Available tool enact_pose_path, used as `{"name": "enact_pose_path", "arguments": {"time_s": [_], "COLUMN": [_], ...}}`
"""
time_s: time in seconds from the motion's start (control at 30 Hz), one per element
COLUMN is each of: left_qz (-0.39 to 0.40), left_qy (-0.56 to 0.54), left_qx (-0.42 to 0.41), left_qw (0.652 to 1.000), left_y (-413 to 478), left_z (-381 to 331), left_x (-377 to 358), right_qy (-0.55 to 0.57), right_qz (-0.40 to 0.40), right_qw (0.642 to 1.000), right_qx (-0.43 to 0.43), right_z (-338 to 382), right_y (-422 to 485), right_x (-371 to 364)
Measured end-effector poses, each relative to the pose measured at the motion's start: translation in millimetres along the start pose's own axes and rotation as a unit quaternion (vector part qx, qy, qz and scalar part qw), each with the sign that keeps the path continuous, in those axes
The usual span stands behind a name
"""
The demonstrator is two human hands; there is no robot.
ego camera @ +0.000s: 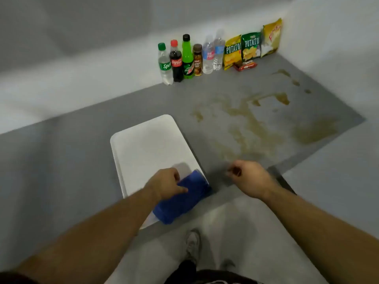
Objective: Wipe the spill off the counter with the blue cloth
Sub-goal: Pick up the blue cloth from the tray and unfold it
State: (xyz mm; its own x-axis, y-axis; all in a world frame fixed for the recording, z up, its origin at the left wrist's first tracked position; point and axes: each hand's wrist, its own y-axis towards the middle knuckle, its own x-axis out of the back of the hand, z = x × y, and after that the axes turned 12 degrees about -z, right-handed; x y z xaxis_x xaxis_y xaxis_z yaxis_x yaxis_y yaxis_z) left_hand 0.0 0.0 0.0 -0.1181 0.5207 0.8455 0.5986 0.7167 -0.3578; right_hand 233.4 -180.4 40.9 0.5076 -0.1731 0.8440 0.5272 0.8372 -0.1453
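A folded blue cloth (182, 198) lies on the near right corner of a white tray (147, 148) on the grey counter (61, 156). My left hand (166, 184) rests on the cloth's left side, fingers curled over it and thumb pressed on top. My right hand (249, 177) hovers over the counter's front edge to the right of the tray, fingers loosely curled and holding nothing. A brownish, smeared spill (252, 124) spreads over the counter beyond my right hand, reaching toward the right corner.
Several drink bottles (184, 58) and chip bags (250, 47) line the back wall, with a small red packet (246, 66) in front of them. The counter ends at a wall on the right. Below the front edge I see the floor and my shoe (192, 245).
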Motion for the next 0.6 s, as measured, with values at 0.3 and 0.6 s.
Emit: {"name": "enact_pose_path", "arguments": {"time_s": [0.3,0.6], "left_qz": [0.034,0.066], "left_qy": [-0.286,-0.485], "left_qx": [-0.015,-0.056], "left_qw": [0.958,0.870], "left_y": [-0.3,13.3], "left_z": [-21.9,-101.1], "left_x": [14.8,33.3], "right_qy": [0.135,0.490], "right_qz": [0.032,0.059], "right_qw": [0.988,0.842], "right_qx": [-0.065,-0.217], "right_z": [25.0,22.0], "right_y": [10.4,9.6], "right_x": [-32.0,11.5]}}
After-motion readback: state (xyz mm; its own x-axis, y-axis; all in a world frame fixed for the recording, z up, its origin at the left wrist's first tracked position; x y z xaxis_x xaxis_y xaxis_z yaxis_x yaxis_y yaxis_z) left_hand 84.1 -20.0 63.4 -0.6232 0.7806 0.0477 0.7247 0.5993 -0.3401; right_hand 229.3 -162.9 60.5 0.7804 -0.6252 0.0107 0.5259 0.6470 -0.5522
